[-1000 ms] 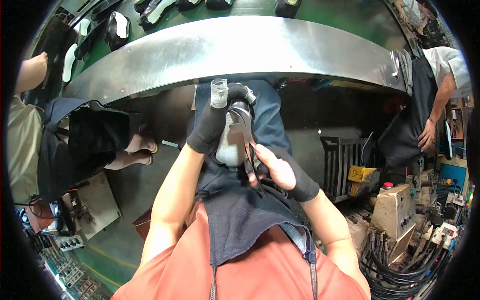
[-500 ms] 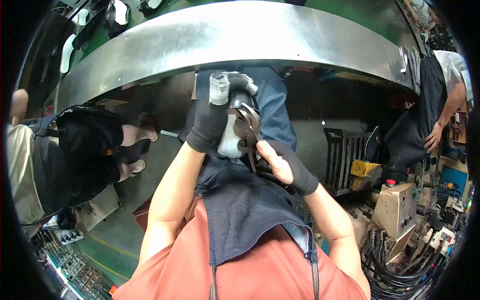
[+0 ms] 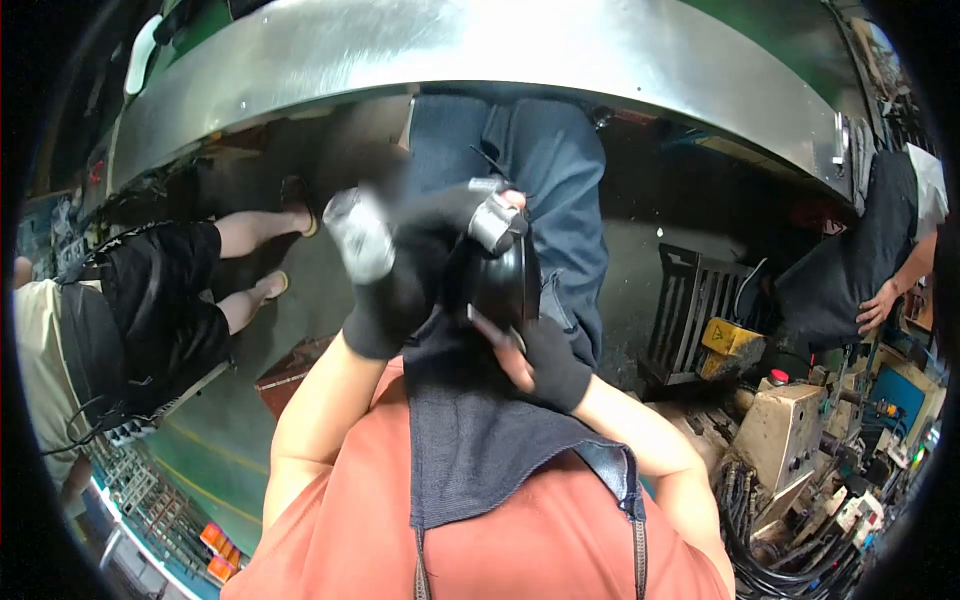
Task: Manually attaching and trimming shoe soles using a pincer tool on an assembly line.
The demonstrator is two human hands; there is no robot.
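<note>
A glossy black shoe (image 3: 503,285) is held over my lap, with its dark surface facing up. My left hand (image 3: 405,270), in a black glove with grey tape on the fingers, curls its fingertips over the shoe's far end; its taped thumb stands off to the left and is blurred. Close to the shoe's near end is my right hand (image 3: 550,370), also in a black fingerless glove. It is closed round metal pincers (image 3: 487,326), of which only a thin blurred part shows by the thumb. The shoe's underside is hidden.
A shiny metal bench edge (image 3: 480,50) curves across the far side. People stand left (image 3: 150,310) and right (image 3: 850,250). On the right are a dark slatted rack (image 3: 690,310), a yellow pedal housing (image 3: 730,343), a control box (image 3: 785,425) and black hoses. A reddish box (image 3: 292,378) lies left.
The shoe has turned from its pale underside to its black side and come nearer. My left thumb has swung out leftward. My right hand has drawn back with the pincers.
</note>
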